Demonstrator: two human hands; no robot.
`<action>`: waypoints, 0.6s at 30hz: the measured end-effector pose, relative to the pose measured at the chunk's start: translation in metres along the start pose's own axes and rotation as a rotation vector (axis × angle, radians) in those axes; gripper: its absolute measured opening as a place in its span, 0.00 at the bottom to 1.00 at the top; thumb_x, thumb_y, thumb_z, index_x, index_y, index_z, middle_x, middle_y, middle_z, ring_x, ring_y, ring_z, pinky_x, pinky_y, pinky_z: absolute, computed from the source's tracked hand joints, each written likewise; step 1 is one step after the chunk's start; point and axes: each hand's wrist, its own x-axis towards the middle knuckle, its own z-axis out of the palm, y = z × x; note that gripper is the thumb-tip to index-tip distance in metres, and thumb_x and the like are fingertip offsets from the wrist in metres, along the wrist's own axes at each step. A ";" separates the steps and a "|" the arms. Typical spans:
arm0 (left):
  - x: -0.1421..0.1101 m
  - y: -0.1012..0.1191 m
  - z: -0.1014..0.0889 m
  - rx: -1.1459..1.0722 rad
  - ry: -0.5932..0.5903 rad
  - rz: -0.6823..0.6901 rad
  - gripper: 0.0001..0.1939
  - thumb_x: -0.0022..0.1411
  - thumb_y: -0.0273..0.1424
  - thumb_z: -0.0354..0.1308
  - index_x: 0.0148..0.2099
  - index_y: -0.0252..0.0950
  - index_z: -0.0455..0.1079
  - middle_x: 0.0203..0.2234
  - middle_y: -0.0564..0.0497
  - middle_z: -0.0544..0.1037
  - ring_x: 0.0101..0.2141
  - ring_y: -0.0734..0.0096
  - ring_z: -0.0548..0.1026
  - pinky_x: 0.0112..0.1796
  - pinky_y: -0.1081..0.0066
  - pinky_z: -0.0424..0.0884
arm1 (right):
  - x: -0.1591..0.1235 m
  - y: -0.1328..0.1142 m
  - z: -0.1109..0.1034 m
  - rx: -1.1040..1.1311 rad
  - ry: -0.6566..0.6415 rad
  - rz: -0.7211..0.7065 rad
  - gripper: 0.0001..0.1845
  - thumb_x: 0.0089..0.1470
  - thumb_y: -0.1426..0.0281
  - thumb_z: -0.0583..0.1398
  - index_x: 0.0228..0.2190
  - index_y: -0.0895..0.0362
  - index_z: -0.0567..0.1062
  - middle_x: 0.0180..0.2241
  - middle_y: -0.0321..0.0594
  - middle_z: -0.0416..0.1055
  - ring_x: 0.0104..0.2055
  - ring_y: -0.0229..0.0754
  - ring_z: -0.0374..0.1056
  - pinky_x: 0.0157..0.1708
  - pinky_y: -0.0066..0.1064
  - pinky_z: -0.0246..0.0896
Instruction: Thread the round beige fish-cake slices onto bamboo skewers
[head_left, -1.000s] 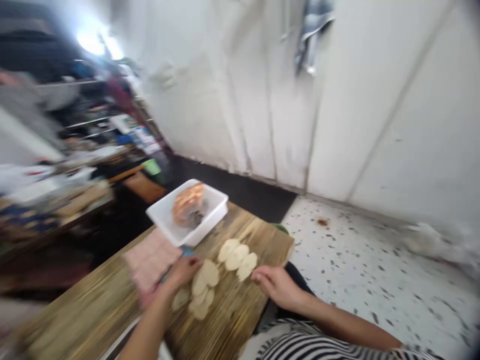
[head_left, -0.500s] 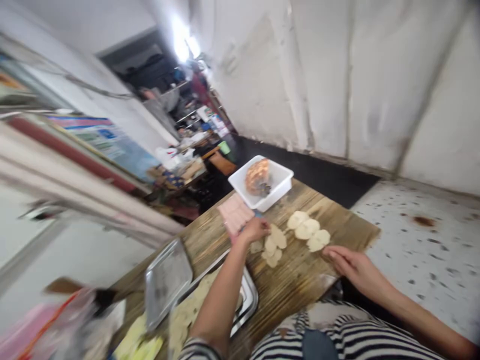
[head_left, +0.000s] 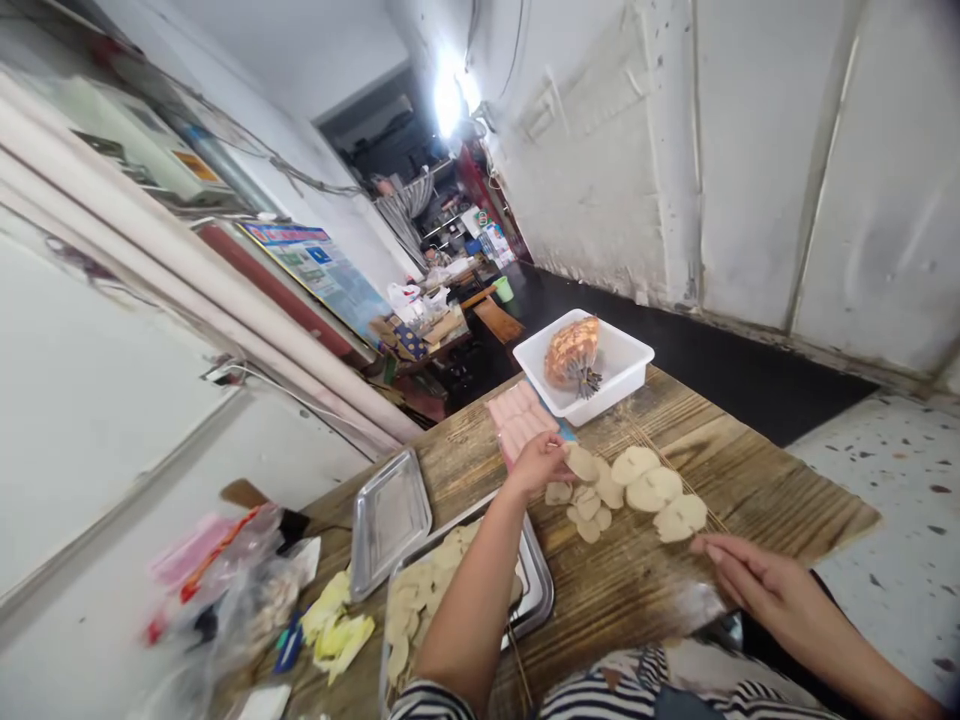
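My left hand (head_left: 538,464) reaches across the wooden table (head_left: 622,590) and pinches one pale potato slice (head_left: 580,461) at the edge of a loose pile of slices (head_left: 589,501). Three bigger slices (head_left: 655,490) lie just right of the pile. My right hand (head_left: 750,575) rests near the table's near edge with fingers together, holding a thin bamboo skewer (head_left: 675,478) that runs up past the big slices.
A white tub (head_left: 619,368) with cooked skewered food (head_left: 572,352) stands at the far edge, pink sausages (head_left: 514,418) beside it. A metal tray (head_left: 534,575) of slices and an empty tray (head_left: 390,517) lie near left, with plastic bags (head_left: 251,585). A cluttered corridor runs behind.
The head camera has swung left and steadied, bringing the trays and bags into view. My left hand has closed on a slice; my right hand slid toward the table's near edge.
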 end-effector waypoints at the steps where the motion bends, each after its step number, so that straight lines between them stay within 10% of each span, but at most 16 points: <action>1: -0.001 -0.001 0.000 -0.069 0.026 -0.019 0.14 0.48 0.30 0.59 0.34 0.36 0.56 0.22 0.53 0.70 0.23 0.72 0.72 0.31 0.63 0.71 | 0.000 -0.001 0.005 0.023 -0.041 0.006 0.19 0.55 0.58 0.51 0.41 0.56 0.71 0.19 0.33 0.64 0.20 0.37 0.57 0.20 0.26 0.54; 18: -0.009 -0.005 0.012 -0.636 0.250 0.061 0.15 0.44 0.21 0.62 0.38 0.32 0.65 0.30 0.48 0.75 0.29 0.72 0.74 0.32 0.69 0.73 | -0.002 -0.005 0.027 0.066 -0.203 0.066 0.22 0.55 0.56 0.49 0.41 0.59 0.69 0.17 0.29 0.54 0.20 0.36 0.50 0.20 0.27 0.47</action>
